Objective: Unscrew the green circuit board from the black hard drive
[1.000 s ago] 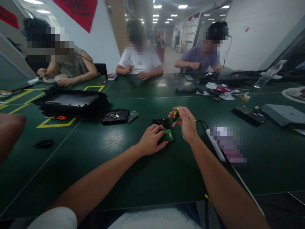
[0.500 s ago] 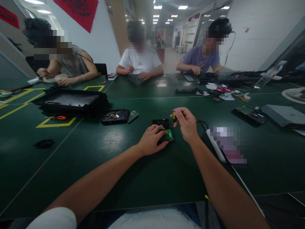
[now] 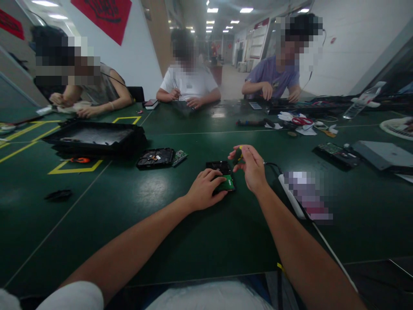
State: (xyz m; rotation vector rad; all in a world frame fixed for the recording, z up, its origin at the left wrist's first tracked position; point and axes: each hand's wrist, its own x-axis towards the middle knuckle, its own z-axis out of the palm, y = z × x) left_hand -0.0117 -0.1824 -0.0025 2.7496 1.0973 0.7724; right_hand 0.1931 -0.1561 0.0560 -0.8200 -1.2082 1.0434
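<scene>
A hard drive with a green circuit board (image 3: 229,183) lies on the table in front of me. My left hand (image 3: 208,189) grips it from the left, fingers over the board and thumb along the near edge. The drive's black far end (image 3: 217,165) shows beyond my fingers. Just to the right, my right hand (image 3: 252,168) is raised, its fingers round the yellow-and-dark handle of a screwdriver (image 3: 238,155). The screwdriver's tip is too small to make out. To the left lie another opened drive (image 3: 155,159) and a loose circuit board (image 3: 180,158).
Stacked black trays (image 3: 97,135) stand at the left, with an orange-handled tool (image 3: 80,160) before them. At the right lie a power strip (image 3: 292,196), a drive (image 3: 335,155) and a grey box (image 3: 383,157). Across the green table (image 3: 180,241) sit three people.
My right hand has turned slightly, its fingers shifting on the screwdriver so that more of the handle shows. My left hand stays put on the hard drive.
</scene>
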